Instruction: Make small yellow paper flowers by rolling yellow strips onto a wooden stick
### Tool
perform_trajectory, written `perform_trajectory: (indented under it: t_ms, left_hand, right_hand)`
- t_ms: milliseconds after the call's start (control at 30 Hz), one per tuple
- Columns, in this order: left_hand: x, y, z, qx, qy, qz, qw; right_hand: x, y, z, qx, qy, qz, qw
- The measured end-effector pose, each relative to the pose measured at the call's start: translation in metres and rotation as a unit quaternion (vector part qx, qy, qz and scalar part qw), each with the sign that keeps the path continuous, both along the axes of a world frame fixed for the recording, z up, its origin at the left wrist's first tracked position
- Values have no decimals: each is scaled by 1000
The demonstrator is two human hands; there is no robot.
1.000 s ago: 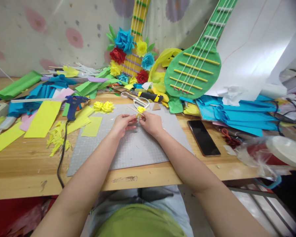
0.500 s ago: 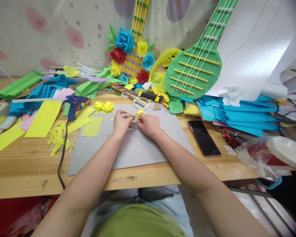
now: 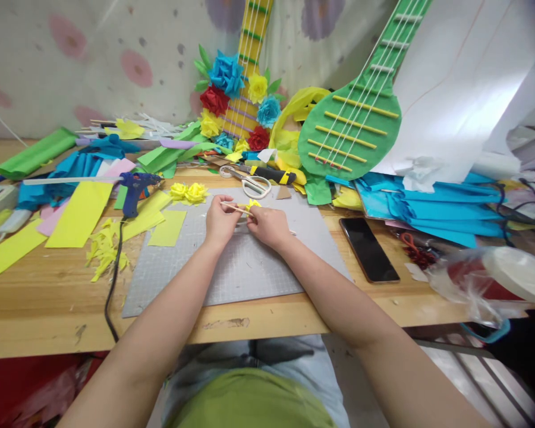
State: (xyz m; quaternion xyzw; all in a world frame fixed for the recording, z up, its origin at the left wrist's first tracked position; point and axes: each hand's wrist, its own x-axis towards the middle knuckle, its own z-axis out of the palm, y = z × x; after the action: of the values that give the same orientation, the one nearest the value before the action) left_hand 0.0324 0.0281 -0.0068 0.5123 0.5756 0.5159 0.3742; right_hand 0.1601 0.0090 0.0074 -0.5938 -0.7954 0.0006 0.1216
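Note:
Above the grey cutting mat (image 3: 258,270), my left hand (image 3: 220,221) pinches one end of a thin pale wooden stick (image 3: 236,207). My right hand (image 3: 270,224) is closed around a small piece of yellow crepe paper (image 3: 252,204) at the stick's other end. Its fingers partly cover the paper, so its full shape is hidden. Yellow paper flowers (image 3: 188,192) lie at the mat's far left edge. A flat yellow paper piece (image 3: 167,228) rests on the mat's left side. White-handled scissors (image 3: 255,186) lie just beyond my hands.
A blue glue gun (image 3: 132,193) with a black cord stands left of the mat, near yellow paper scraps (image 3: 104,249). A phone (image 3: 368,249) lies to the right. Behind are a green paper-covered instrument (image 3: 350,128), a yellow one with flowers (image 3: 249,71), and blue crepe paper (image 3: 432,205).
The stick's left end has dipped slightly, and my left hand's fingers have shifted on it. Less of the yellow paper shows above my right fingers.

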Motion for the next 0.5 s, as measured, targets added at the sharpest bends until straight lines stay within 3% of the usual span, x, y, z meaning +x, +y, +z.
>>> perform_trajectory:
  t_ms: [133,267,500]
  left_hand:
    - [-1,4,-4,-10,-40,-18,999]
    - [2,0,2,-3,-76,-19,997]
    - [6,-6,16,-105,-147,-1,984]
  right_hand:
    - [1,0,-1,5,3,2,1000]
    - [2,2,-2,13,4,-8,1000]
    - [3,2,0,5,3,-9,1000]
